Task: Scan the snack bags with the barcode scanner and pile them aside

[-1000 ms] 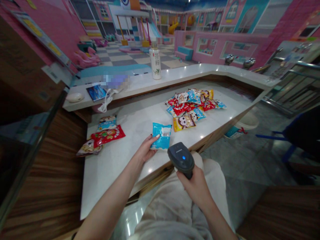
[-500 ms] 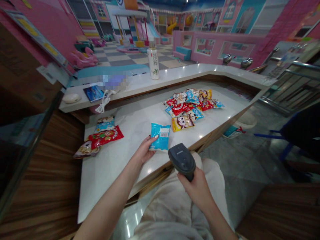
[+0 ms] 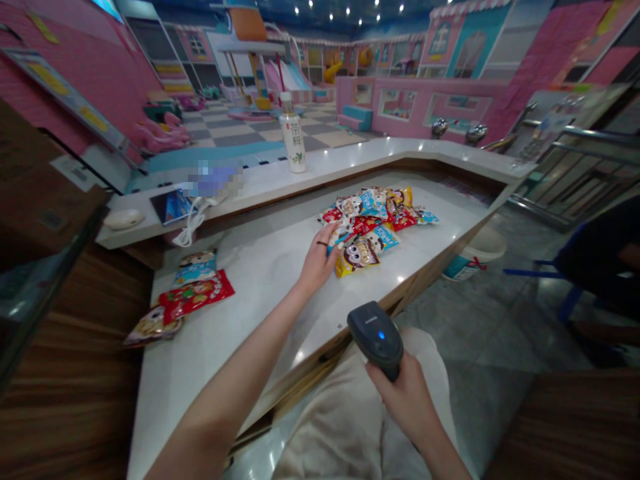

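Observation:
My left hand [image 3: 317,263] reaches over the near edge of a heap of snack packets [image 3: 373,220] on the white counter [image 3: 250,280]. It is shut on a blue packet [image 3: 339,240], of which only a sliver shows between the fingers. A yellow packet with a cartoon face [image 3: 356,257] lies just beyond my wrist. My right hand [image 3: 407,397] grips a black handheld barcode scanner [image 3: 375,339] above my lap, its blue light lit. At the counter's left, a red packet [image 3: 196,295], a blue packet [image 3: 195,267] and a silver one [image 3: 153,327] lie apart from the heap.
A white bottle [image 3: 293,143], a phone [image 3: 171,207] and a white cable [image 3: 193,225] stand on the raised ledge behind the counter. A white bucket [image 3: 475,250] sits on the floor right of the counter. A person in dark clothes [image 3: 605,257] sits at far right.
My left hand has moved forward from the counter's near part to the heap, and the blue packet has gone with it. The view has swung slightly left; the scanner stays in my right hand.

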Demonstrator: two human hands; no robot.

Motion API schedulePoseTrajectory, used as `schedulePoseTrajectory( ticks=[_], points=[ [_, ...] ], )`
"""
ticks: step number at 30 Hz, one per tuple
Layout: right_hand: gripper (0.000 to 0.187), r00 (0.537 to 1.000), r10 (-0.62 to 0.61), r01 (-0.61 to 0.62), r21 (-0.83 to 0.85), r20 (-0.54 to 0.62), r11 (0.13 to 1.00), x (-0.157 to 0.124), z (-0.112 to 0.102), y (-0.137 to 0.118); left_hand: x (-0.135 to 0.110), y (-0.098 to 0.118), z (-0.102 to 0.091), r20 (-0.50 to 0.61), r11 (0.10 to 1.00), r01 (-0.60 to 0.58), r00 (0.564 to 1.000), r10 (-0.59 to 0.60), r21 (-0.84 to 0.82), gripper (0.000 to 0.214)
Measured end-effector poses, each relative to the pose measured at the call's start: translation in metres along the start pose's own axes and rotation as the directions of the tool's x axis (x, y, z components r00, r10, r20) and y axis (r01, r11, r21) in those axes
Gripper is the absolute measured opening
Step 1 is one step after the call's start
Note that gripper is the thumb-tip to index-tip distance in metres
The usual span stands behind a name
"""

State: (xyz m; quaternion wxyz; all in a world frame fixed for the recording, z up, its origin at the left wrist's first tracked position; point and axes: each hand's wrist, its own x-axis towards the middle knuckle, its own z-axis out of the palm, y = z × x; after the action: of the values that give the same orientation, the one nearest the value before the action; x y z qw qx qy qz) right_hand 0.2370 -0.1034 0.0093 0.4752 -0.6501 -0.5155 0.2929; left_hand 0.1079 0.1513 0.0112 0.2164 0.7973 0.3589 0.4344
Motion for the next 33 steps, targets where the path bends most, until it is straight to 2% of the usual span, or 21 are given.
schedulePoseTrajectory(
  ticks=[2,4,7,9,13,15,18,20,22,24,26,29,33],
  points=[
    [0.018,1.0,0.007,-0.007,0.007,-0.014,1.0,0.001,-0.003,0.002,0.011,-0.007,0.024,0.149,0.98,-0.065,0.988,0.037,0.187,0.068],
    [0.017,1.0,0.01,-0.01,0.004,-0.027,1.0,0.001,-0.005,0.004,0.014,-0.014,0.044,0.255,0.964,-0.086,0.967,0.019,0.251,0.076],
    [0.016,0.999,0.008,-0.008,-0.011,-0.039,1.0,0.001,-0.008,0.005,0.012,-0.015,0.056,0.258,0.978,-0.093,0.965,0.042,0.187,0.079],
    [0.016,0.999,0.006,-0.007,-0.013,-0.034,1.0,0.001,-0.008,0.004,0.006,-0.01,0.049,0.23,0.991,-0.073,0.972,0.046,0.114,0.077],
    [0.017,1.0,-0.004,0.004,0.0,-0.005,1.0,-0.001,-0.006,0.001,-0.028,0.0,0.009,0.153,0.999,-0.015,0.988,0.008,0.049,0.072],
    [0.017,1.0,-0.018,0.018,-0.003,0.016,1.0,-0.003,-0.002,0.001,-0.057,-0.002,-0.019,0.119,0.993,0.026,0.992,-0.039,0.112,0.071],
    [0.02,0.998,-0.048,0.048,-0.01,0.048,0.999,-0.005,0.004,0.003,-0.102,-0.017,-0.067,0.088,0.948,0.119,0.985,-0.152,0.296,0.073],
    [0.023,0.995,-0.06,0.061,-0.009,0.074,0.998,-0.007,0.008,0.004,-0.126,-0.031,-0.105,0.033,0.881,0.18,0.976,-0.215,0.438,0.076],
    [0.025,0.992,-0.064,0.065,-0.005,0.105,0.998,-0.008,0.011,0.004,-0.143,-0.047,-0.144,-0.069,0.777,0.247,0.964,-0.255,0.579,0.078],
    [0.025,0.99,-0.067,0.068,-0.004,0.124,0.998,-0.01,0.014,0.002,-0.154,-0.063,-0.178,-0.146,0.653,0.318,0.941,-0.304,0.687,0.08],
    [0.023,0.99,-0.073,0.074,-0.001,0.122,0.997,-0.011,0.016,-0.001,-0.16,-0.077,-0.204,-0.181,0.555,0.359,0.919,-0.35,0.75,0.08],
    [0.021,0.991,-0.078,0.077,0.006,0.109,0.997,-0.012,0.017,-0.004,-0.163,-0.092,-0.223,-0.164,0.502,0.364,0.902,-0.399,0.785,0.074],
    [0.018,0.99,-0.077,0.076,0.008,0.117,0.997,-0.015,0.017,-0.005,-0.163,-0.096,-0.222,-0.089,0.553,0.319,0.912,-0.401,0.77,0.062]
  ],
)
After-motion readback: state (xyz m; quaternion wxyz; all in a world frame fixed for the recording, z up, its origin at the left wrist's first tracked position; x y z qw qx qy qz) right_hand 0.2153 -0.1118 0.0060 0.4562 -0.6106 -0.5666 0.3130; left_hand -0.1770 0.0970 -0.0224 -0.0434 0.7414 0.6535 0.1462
